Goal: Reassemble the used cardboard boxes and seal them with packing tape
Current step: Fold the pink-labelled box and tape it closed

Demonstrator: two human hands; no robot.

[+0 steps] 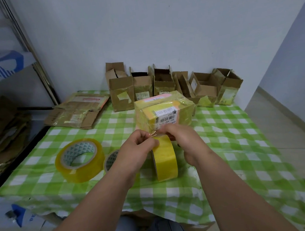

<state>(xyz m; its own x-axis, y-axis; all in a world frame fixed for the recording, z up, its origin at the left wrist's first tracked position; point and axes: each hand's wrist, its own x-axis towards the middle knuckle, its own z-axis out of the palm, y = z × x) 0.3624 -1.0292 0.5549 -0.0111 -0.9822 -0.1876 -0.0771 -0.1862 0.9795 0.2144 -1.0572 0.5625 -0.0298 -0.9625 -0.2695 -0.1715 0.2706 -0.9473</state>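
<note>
we pinch the thin, clingy film end with the left hand while the right hand grips the light tape roll just below.

Table cover: green-and-white checked sheet, thin, faintly sheened, creased at the near edge; cloth or plastic, cannot tell. Held tape roll: translucent yellow plastic film, glossy and smooth; the peeled free end looks clear and crinkled. Large tape roll: same glossy yellowish film on a matt printed paper core. Sealed box: cardboard wrapped in shiny, wrinkled tape, with matt white paper labels. Open boxes: matt brown corrugated cardboard, worn, with patches of glossy old tape. Flattened cardboard: matt brown, partly under shiny film. Rack post: polished metal. Wall: matt paint.
</note>
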